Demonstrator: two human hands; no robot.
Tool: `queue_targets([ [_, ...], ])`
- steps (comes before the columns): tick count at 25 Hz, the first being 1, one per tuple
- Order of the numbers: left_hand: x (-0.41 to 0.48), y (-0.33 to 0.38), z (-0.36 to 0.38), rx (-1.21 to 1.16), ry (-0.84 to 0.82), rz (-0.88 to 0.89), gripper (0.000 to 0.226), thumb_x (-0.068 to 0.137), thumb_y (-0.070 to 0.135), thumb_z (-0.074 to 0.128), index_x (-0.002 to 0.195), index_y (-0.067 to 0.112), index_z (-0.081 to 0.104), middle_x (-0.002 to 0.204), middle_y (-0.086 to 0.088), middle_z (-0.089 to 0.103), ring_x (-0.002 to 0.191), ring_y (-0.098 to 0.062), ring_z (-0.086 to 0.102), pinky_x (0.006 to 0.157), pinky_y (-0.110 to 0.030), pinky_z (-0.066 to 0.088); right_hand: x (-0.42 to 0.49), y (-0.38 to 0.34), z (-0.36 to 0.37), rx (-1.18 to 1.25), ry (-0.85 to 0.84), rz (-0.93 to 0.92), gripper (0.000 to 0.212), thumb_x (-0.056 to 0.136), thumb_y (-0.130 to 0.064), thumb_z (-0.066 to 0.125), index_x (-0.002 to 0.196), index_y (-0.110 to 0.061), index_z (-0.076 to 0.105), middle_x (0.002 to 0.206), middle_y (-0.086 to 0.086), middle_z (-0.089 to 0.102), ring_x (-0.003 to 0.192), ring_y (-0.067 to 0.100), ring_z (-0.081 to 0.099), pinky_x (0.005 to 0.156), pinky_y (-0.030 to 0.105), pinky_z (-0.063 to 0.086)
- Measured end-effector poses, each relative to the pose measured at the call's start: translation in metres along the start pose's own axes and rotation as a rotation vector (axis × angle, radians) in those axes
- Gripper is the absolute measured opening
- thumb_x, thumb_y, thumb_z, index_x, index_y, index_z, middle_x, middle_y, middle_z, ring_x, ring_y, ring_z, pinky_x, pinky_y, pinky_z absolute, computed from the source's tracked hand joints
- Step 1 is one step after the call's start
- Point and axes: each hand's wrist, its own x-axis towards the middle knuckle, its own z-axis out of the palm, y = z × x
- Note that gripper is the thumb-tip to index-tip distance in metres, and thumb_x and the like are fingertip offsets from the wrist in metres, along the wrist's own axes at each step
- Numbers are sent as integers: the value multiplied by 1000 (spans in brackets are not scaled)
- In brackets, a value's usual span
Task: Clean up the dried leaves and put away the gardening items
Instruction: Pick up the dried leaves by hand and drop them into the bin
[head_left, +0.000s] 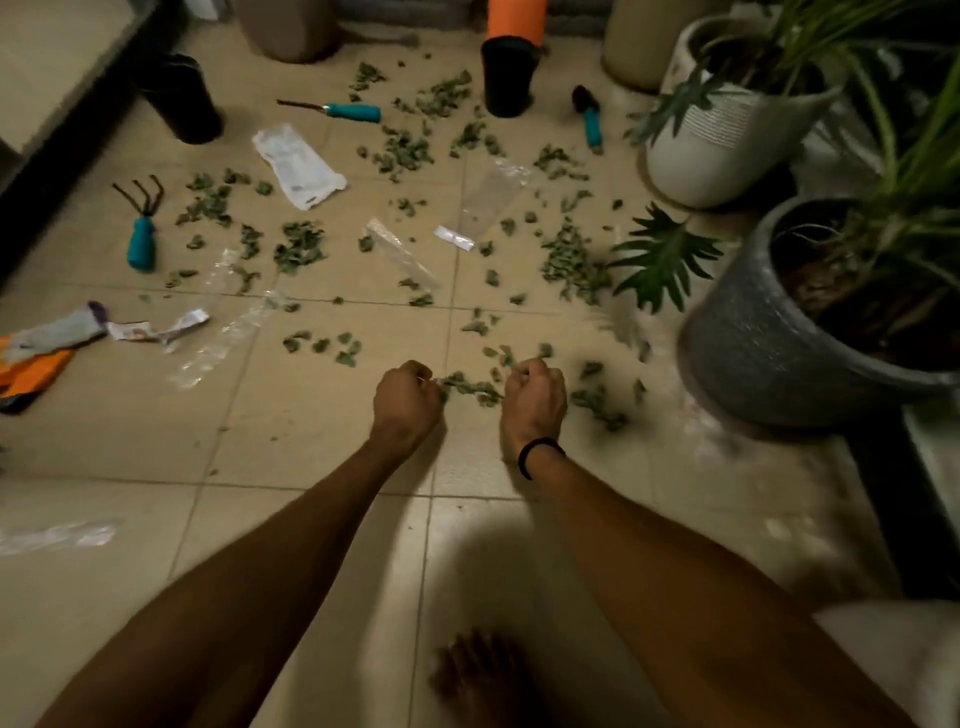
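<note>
Leaves (571, 260), dried and curled, lie scattered in too many small heaps to count over the tiled floor (130, 441). The nearest clump sits between the two hands.

Three teal-handled tools lie among them:
- a three-pronged rake (140, 231) at the left
- a narrow weeder (345, 110) further back
- a small trowel (591, 119) near the white pot

Two black pots stand at the back. The left black pot (184, 101) stands alone, and the right black pot (506, 78) has an orange cylinder (517, 18) standing in its mouth. One white packet (298, 166) lies flat, and at least four clear wrappers (493, 192) are strewn about. Orange and grey gloves (36, 358) lie at the left edge beside a torn wrapper (158, 328).

The left hand (408, 395) and right hand (535, 392) are both low over the floor, close together, fingers curled in. Each grips one end of the leaf clump that runs between them. More leaves lie just beyond the knuckles and to the right of the right hand, which has a black band (540, 452) on its wrist.

Two planted pots stand at the right. The white pot (711, 150) holds a leafy green plant, and the grey pot (753, 343) holds dark soil and long-leaved stems. Two beige pots (288, 28) stand at the top edge, their contents out of view.
</note>
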Motion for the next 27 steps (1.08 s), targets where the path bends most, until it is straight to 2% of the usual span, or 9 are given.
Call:
queue_targets([
  [5, -15, 44, 64, 45, -90, 179, 25, 92, 20, 61, 111, 6, 67, 101, -19, 67, 88, -34, 63, 75, -35, 50, -9, 69, -53, -26, 240, 104, 33, 94, -20, 57, 123, -5, 54, 126, 22, 47, 116, 39, 47, 98, 43, 40],
  [8, -26, 57, 87, 45, -124, 244, 29, 91, 21, 60, 115, 6, 64, 106, -18, 65, 97, -33, 61, 82, -37, 52, 1, 101, -71, -126, 111, 268, 52, 90, -26, 59, 138, -11, 45, 134, 22, 43, 118, 40, 45, 96, 48, 42],
  [10, -33, 61, 97, 64, -170, 254, 39, 92, 23, 62, 128, 9, 58, 120, -19, 58, 108, -31, 55, 93, -36, 47, 5, 113, -71, 17, 90, 300, 50, 81, -33, 67, 125, -14, 52, 127, 19, 48, 113, 37, 52, 90, 43, 50],
  [12, -41, 66, 102, 98, -207, 289, 51, 93, 27, 64, 140, 13, 48, 129, -22, 46, 112, -32, 49, 96, -37, 44, 7, 117, -69, 88, 109, 315, 35, 81, -31, 71, 110, -17, 57, 121, 11, 53, 107, 29, 58, 84, 32, 52],
  [15, -48, 69, 108, 189, -240, 410, 57, 95, 39, 63, 146, 24, 42, 132, -22, 39, 115, -34, 45, 94, -42, 47, 12, 123, -70, -30, 46, 200, 23, 92, -21, 64, 113, -11, 64, 116, 6, 50, 105, 27, 57, 85, 21, 43],
  [17, -51, 66, 112, 297, -224, 476, 43, 96, 41, 60, 135, 26, 49, 125, -18, 43, 112, -32, 44, 89, -40, 48, 13, 120, -70, -57, 88, 164, 19, 94, -20, 59, 107, -8, 65, 118, 9, 48, 97, 29, 60, 91, 29, 48],
  [20, -55, 59, 117, 281, -179, 482, 15, 100, 30, 53, 106, 18, 58, 106, -8, 46, 98, -22, 44, 75, -31, 44, 20, 108, -71, -60, 167, 184, 18, 92, -15, 56, 106, -4, 59, 117, 13, 49, 94, 32, 60, 86, 33, 50],
  [24, -50, 58, 122, 105, -125, 345, 12, 101, 18, 50, 92, 14, 57, 92, -7, 54, 80, -20, 48, 66, -30, 36, 37, 95, -84, -1, 256, 264, 22, 89, -4, 51, 111, -5, 53, 120, 14, 52, 102, 31, 57, 82, 34, 46],
  [27, -47, 69, 117, -128, -96, 172, 7, 97, 12, 54, 90, 11, 52, 81, -6, 59, 72, -21, 53, 61, -30, 35, 55, 95, -91, 67, 211, 324, 36, 87, 4, 42, 115, -14, 56, 120, 4, 45, 99, 21, 50, 82, 26, 36],
])
